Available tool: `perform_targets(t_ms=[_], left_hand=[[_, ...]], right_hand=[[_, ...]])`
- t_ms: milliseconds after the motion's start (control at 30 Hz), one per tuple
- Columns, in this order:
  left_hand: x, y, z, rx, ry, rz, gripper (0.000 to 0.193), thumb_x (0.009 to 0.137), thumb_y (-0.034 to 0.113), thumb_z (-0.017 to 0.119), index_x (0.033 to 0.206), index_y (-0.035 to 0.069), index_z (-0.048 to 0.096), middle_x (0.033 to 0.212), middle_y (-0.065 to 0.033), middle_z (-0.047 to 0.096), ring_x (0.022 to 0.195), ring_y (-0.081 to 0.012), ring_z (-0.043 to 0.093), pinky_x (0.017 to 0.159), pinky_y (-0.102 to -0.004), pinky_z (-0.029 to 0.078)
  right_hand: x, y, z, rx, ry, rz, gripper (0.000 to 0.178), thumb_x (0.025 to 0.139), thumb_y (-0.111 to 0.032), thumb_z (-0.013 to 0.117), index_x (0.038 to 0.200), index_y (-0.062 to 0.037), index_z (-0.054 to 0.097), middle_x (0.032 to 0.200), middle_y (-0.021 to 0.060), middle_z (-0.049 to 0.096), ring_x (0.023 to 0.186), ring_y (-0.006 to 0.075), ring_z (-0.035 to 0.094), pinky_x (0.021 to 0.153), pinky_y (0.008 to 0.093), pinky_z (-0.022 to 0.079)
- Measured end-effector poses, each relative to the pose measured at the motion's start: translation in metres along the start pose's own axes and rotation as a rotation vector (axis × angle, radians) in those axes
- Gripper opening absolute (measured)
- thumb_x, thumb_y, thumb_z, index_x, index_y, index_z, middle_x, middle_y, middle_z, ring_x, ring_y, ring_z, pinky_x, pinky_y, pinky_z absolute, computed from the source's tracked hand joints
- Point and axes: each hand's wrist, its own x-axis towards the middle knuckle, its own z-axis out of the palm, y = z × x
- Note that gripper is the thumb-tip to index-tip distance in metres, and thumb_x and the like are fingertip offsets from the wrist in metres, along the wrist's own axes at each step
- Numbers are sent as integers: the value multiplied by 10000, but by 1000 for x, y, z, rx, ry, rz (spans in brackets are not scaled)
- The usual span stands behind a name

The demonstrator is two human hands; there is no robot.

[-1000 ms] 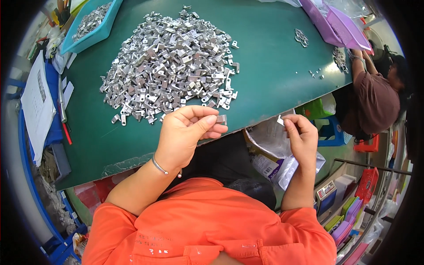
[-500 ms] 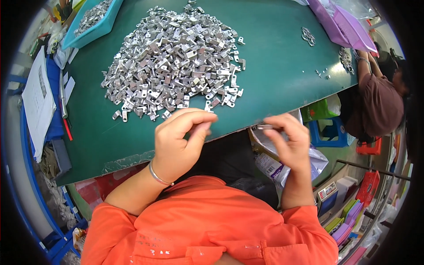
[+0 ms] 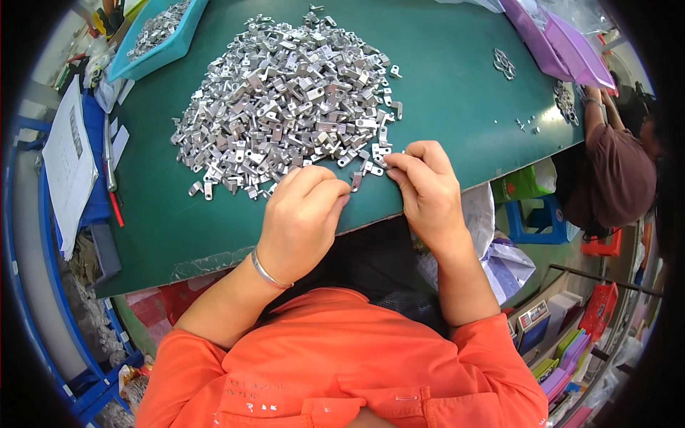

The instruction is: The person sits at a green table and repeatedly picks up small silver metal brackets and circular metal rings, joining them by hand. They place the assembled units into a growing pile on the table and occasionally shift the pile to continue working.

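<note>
The green table (image 3: 457, 93) bears a heap of metal brackets (image 3: 292, 107) just beyond the left hand (image 3: 303, 214) and right hand (image 3: 434, 196), which stand apart, fingertips pinched, grip unclear; much seems left, the done share unclear.

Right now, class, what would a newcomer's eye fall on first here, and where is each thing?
First, the big heap of small silvery metal pieces on the green table, left of centre. Next, the left hand and right hand at its near edge, above a bright orange shirt. A turquoise bin stands out at upper left.
</note>
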Motion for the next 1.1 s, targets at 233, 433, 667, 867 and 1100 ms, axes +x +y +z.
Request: perform_targets(t_ms=[233,433,667,867,1100], left_hand=[[8,13,0,-816,67,-459,97,887,-31,568,978,-41,602,863,-85,624,840,-176,665,714,-252,550],[8,14,7,-1361,-54,-856,138,905,25,570,1029,-35,581,929,-126,653,841,-213,683,717,-270,571],[4,18,12,-1270,-36,-835,112,884,-17,577,990,-44,601,929,-121,650,831,-207,678,723,-273,568],[-1,24,16,-593,-29,-231,121,764,-81,658,859,-8,642,861,-95,613,700,-177,615,601,-273,511],[9,9,3,8,0,13,208,697,-59,705,886,-10,635,891,-112,596,753,-259,593,654,-314,487]], right_hand=[[-12,-4,-24,1055,48,698,142,887,-35,602,1008,40,613,866,107,651,683,116,618,567,221,509],[-18,0,-23,1412,-21,756,170,905,-40,573,1056,35,594,881,125,650,688,137,628,547,228,529],[-15,-15,-16,1390,-90,731,185,907,-56,582,1069,30,559,912,101,617,724,123,617,575,225,526],[-27,-24,-36,1055,-165,638,148,848,4,640,974,11,563,870,53,603,649,59,578,543,180,477],[-43,10,-101,-59,-113,312,137,716,27,695,840,-7,647,833,87,627,769,214,604,681,304,476]])
